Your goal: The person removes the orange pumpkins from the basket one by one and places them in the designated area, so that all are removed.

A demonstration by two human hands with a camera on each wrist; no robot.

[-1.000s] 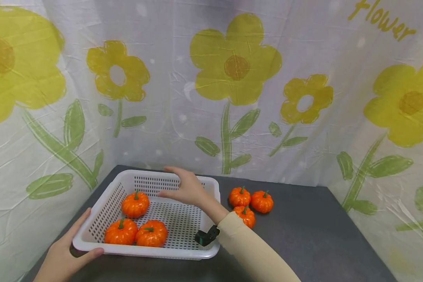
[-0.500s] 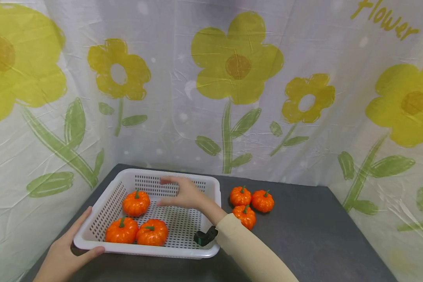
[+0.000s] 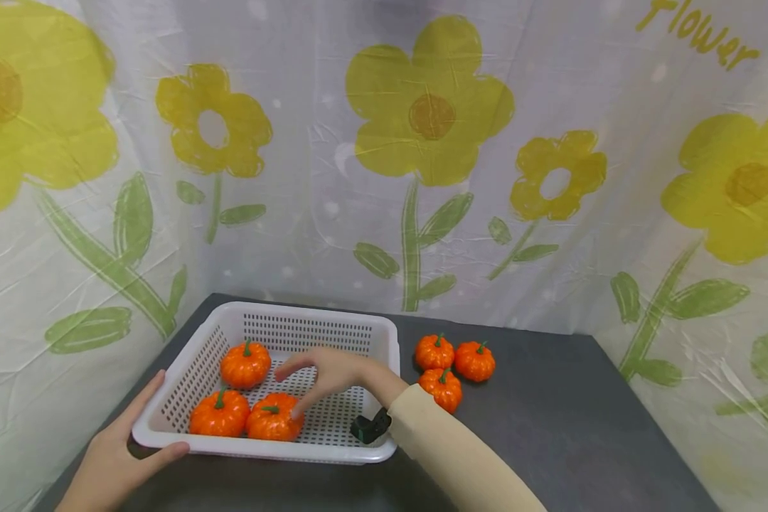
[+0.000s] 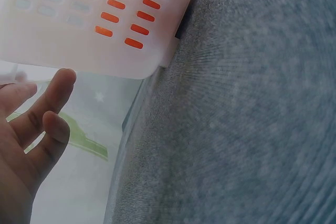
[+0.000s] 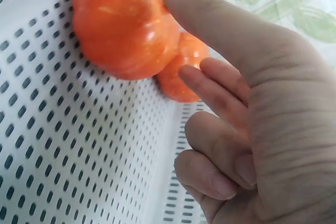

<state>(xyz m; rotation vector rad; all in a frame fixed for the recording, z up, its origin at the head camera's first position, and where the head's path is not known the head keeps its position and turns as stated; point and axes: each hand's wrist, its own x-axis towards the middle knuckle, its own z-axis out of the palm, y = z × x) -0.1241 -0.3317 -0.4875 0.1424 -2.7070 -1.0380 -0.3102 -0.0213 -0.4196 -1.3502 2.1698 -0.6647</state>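
A white perforated basket (image 3: 333, 455) holds 3 orange toy pumpkins with green stems. One pumpkin (image 3: 246, 365) sits toward the back; another pumpkin (image 3: 219, 414) is at the front left, beside the front-middle pumpkin (image 3: 272, 418). My right hand (image 3: 333, 371) is inside the basket, thumb and fingers spread apart, with nothing between them. Its thumb overlaps the front-middle pumpkin in the head view and lies right at a pumpkin (image 5: 126, 24) in the right wrist view. My left hand (image 3: 112, 448) rests at the basket's front left corner, thumb at the front rim, fingers loosely extended along the side.
On the dark table (image 3: 550, 412), right of the basket, stand 3 more pumpkins: a back one (image 3: 434, 354), a right one (image 3: 475, 362) and a front one (image 3: 441, 390). A flower-printed white curtain (image 3: 307, 213) surrounds the table. A black wrist camera (image 3: 370, 427) hangs at my right wrist.
My right hand has come down and toward the front of the basket, from over its back part to the front-middle pumpkin. The left hand stays at the corner; the pumpkins keep their places.
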